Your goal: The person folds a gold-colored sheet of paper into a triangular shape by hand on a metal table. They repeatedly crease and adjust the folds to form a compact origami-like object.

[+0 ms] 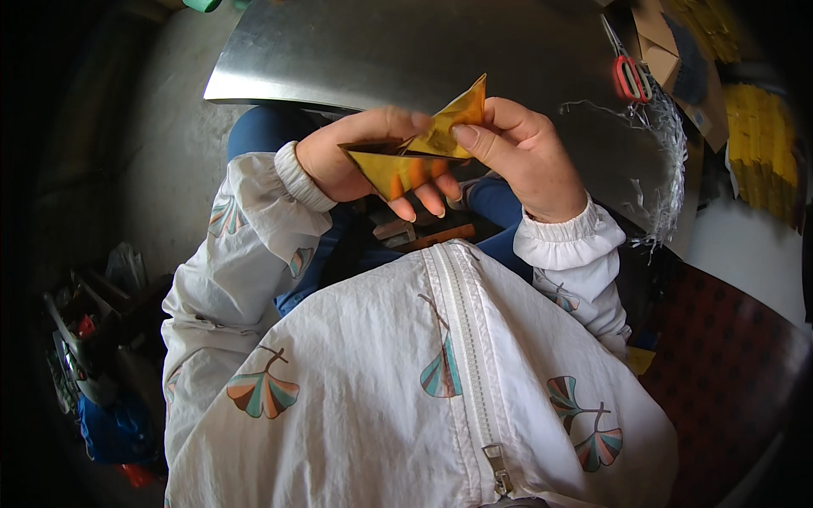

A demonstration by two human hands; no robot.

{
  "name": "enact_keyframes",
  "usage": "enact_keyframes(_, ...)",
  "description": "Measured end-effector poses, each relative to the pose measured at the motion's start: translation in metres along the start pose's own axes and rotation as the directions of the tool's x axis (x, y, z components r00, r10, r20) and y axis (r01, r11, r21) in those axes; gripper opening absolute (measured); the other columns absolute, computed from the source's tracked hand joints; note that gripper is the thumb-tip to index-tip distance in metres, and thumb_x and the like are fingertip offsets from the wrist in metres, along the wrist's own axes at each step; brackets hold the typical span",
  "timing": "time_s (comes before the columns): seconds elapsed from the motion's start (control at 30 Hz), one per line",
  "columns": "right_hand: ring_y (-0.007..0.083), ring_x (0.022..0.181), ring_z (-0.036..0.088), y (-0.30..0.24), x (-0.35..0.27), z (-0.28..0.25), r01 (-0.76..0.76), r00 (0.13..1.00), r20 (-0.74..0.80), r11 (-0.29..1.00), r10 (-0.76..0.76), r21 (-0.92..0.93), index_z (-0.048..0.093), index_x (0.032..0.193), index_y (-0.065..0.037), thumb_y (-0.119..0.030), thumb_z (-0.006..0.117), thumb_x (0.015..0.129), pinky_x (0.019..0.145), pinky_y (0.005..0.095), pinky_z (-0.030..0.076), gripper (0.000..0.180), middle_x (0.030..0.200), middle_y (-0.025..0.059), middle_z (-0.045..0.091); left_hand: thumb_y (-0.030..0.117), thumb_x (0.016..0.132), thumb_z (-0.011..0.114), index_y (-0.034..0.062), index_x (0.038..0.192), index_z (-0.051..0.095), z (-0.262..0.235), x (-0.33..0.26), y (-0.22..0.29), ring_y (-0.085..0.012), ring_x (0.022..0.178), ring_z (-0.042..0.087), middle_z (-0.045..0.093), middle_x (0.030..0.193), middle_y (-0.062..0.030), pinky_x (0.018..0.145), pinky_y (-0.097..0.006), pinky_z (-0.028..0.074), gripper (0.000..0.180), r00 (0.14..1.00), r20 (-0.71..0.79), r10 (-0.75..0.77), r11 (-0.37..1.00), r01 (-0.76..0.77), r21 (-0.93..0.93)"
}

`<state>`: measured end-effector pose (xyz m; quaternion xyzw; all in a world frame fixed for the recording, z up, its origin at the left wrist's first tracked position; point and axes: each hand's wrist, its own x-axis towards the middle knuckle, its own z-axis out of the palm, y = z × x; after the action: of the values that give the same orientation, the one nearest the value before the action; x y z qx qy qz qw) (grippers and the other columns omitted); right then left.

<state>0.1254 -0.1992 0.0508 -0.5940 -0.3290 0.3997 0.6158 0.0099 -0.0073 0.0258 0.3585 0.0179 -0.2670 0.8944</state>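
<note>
A folded piece of shiny gold paper (453,127) is held over my lap, just off the near edge of the metal table. It has pointed corners, with one tip sticking up at the right and a dark gap between its two flaps. My left hand (343,152) is closed on its left part, the fingers passing underneath and the thumb lying over the top. On the other side, my right hand (533,161) pinches the upright flap, its thumb pressed on the front and its fingers behind.
The dark metal table (339,51) spans the far side. Red-handled scissors (628,78) lie at its right, above a tangle of clear plastic strands (665,169). Beyond are cardboard (656,38) and yellow bundles (760,144). A blue bag (114,427) sits among clutter at lower left.
</note>
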Motion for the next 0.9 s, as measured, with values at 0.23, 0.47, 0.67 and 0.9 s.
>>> enact_keyframes(0.23, 0.0078, 0.082, 0.062, 0.017, 0.005, -0.003, 0.015, 0.969, -0.246, 0.984, 0.030, 0.177, 0.069, 0.096, 0.001, -0.012, 0.064, 0.094, 0.078, 0.0231, 0.049, 0.015, 0.089, 0.0027, 0.069, 0.059, 0.096, 0.039, 0.0050, 0.136, 0.050, 0.009, 0.002, -0.028, -0.0288, 0.099, 0.068, 0.065, 0.119, -0.0155, 0.077, -0.031, 0.059, 0.068, 0.877, -0.256, 0.406, 0.914, -0.388, 0.119)
enact_keyframes(0.47, 0.0105, 0.088, 0.065, 0.033, 0.012, -0.005, -0.003, 0.972, -0.229, 0.985, 0.043, 0.172, 0.070, 0.102, 0.002, -0.010, 0.062, 0.095, 0.082, 0.0245, 0.051, 0.017, 0.093, 0.0059, 0.071, 0.024, 0.097, 0.061, 0.0007, 0.115, 0.064, 0.005, 0.011, -0.037, -0.0170, 0.085, 0.071, 0.071, 0.104, -0.0087, 0.065, -0.024, 0.055, 0.030, 0.711, -0.496, 0.499, 0.859, -0.327, 0.395)
enact_keyframes(0.67, 0.0100, 0.090, 0.064, 0.037, 0.024, -0.005, -0.007, 0.983, -0.182, 0.992, 0.031, 0.128, 0.068, 0.109, 0.001, -0.008, 0.060, 0.095, 0.084, 0.0250, 0.054, 0.019, 0.101, 0.0058, 0.069, 0.019, 0.097, 0.062, 0.0012, 0.110, 0.067, 0.001, 0.012, -0.026, -0.0132, 0.081, 0.070, 0.072, 0.095, -0.0043, 0.061, -0.023, 0.053, 0.023, 0.603, -0.580, 0.549, 0.823, -0.266, 0.502)
enact_keyframes(0.9, 0.0136, 0.107, 0.060, 0.025, 0.047, -0.002, -0.066, 0.973, -0.214, 0.995, 0.082, 0.081, 0.058, 0.125, -0.001, -0.011, 0.055, 0.098, 0.086, 0.0271, 0.054, 0.028, 0.118, 0.0053, 0.063, -0.002, 0.082, 0.066, 0.0029, 0.108, 0.069, -0.019, 0.005, -0.002, -0.0250, 0.082, 0.070, 0.071, 0.097, -0.0128, 0.069, -0.031, 0.056, 0.027, 0.246, 0.131, 0.960, -0.178, 0.180, 0.967)
